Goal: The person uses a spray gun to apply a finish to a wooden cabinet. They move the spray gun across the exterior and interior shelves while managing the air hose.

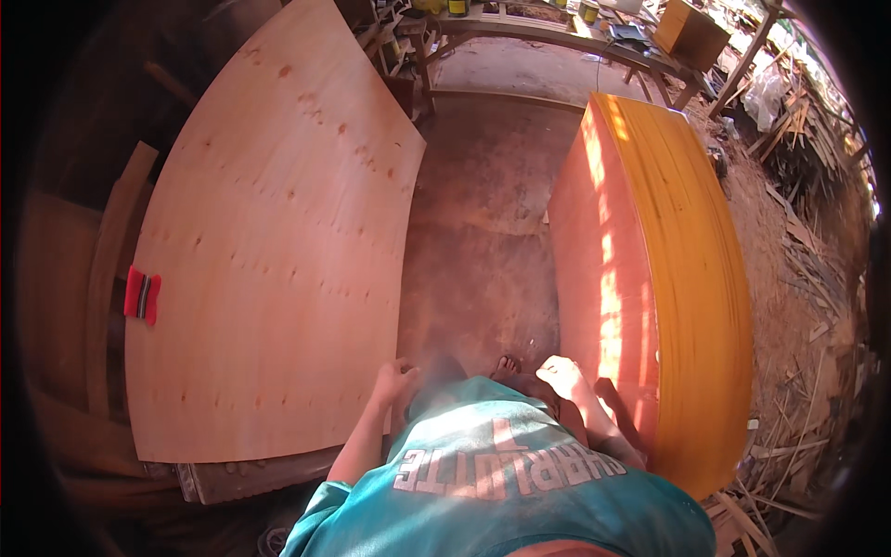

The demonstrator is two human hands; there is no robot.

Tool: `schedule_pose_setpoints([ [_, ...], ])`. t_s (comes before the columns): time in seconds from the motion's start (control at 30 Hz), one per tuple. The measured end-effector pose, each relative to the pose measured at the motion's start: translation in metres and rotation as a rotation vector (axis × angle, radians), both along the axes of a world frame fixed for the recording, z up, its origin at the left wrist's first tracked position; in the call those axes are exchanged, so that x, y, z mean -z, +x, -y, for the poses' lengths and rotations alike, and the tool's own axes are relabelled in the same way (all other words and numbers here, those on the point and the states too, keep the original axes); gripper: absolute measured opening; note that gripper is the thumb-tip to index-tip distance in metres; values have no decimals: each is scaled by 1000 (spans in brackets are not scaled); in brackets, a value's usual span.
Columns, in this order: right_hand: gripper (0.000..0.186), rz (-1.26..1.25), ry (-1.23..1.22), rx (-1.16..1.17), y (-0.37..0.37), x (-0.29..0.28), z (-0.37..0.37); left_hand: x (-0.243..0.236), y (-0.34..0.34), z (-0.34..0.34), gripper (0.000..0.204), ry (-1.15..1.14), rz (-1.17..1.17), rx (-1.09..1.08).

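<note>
My left hand (397, 381) is by the near right corner of a large pale plywood sheet (278, 251), its fingers curled; whether it touches the sheet I cannot tell. In front of my waist, my right hand (561, 375) is bent closed in bright sun, to the left of a large wooden panel piece (701, 278) with a yellow-stained top and a reddish side. What either hand holds, if anything, is hidden. A small red piece with a dark striped band (142, 295) lies at the sheet's left edge.
Ahead stands a wooden workbench (520, 28) with cans (588, 11) and a brown wooden box (690, 35) on it. Scrap wood strips (807, 241) are heaped along the right. Between plywood and yellow-topped piece runs a reddish-brown floor (478, 232). Boards (116, 278) lean in shadow at left.
</note>
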State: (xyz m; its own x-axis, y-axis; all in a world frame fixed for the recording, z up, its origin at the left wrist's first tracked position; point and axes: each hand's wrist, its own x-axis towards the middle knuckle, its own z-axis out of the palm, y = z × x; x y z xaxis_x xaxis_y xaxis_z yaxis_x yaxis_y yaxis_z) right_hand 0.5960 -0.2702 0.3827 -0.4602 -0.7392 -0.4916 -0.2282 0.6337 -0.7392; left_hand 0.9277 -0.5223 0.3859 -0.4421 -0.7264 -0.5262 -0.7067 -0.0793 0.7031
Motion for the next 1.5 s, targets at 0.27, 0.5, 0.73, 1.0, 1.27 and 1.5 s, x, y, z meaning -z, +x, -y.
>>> schedule_pose_setpoints([
  [0.27, 24, 30, 104, -172, -38, -34, 110, -79, -45, 64, 32, 123, 59, 242],
  [0.5, 31, 121, 273, -429, -69, -5, 194, -2, -43, 213, 31, 13, 165, 455],
  [0.73, 22, -12, 160, -303, -72, -59, 340, 18, -59, 389, 34, 79, 106, 472],
  [1.0, 31, -14, -66, -335, -72, -35, 436, 13, -213, 425, 42, 435, -168, 667],
  [1.27, 35, 45, -152, -256, -169, -17, 531, 9, -315, 499, 44, 431, -106, 799],
  [1.5, 31, 178, -294, -350, -304, -30, 647, -47, -374, 616, 46, 475, 168, 635],
])
